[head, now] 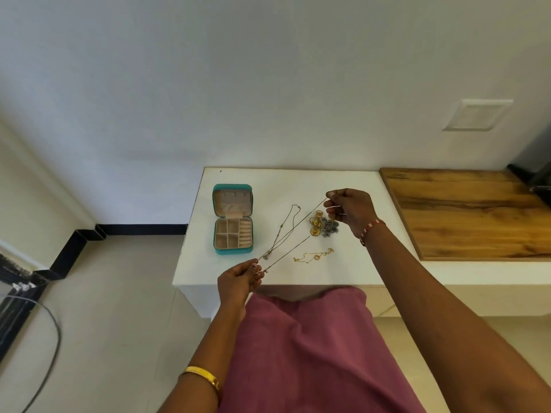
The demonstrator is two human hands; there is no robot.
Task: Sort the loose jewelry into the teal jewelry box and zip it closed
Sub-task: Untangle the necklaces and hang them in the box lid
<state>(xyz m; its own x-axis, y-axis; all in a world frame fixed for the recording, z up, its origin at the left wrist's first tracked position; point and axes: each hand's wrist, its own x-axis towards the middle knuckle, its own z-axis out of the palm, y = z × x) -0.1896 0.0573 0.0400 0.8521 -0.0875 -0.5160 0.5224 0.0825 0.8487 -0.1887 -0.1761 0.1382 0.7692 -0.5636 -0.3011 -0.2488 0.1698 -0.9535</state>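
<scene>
The teal jewelry box (233, 251) lies open at the left of the white table (357, 186), lid tipped back, its beige compartments showing nothing inside. A thin gold chain necklace (293, 225) is stretched taut above the table between my hands. My left hand (238, 281) pinches its lower end near the table's front edge. My right hand (350, 208) pinches the upper end. On the table lie a second thin chain (286, 223), a short gold chain (313, 256), and a cluster of gold rings and grey earrings (323, 226) below my right hand.
A wooden board (465, 210) adjoins the table on the right. A dark object (536, 177) stands at its far right corner. A white wall rises behind the table. A cable (50, 323) lies on the floor at the left. My maroon-clad lap (313, 353) is below the table edge.
</scene>
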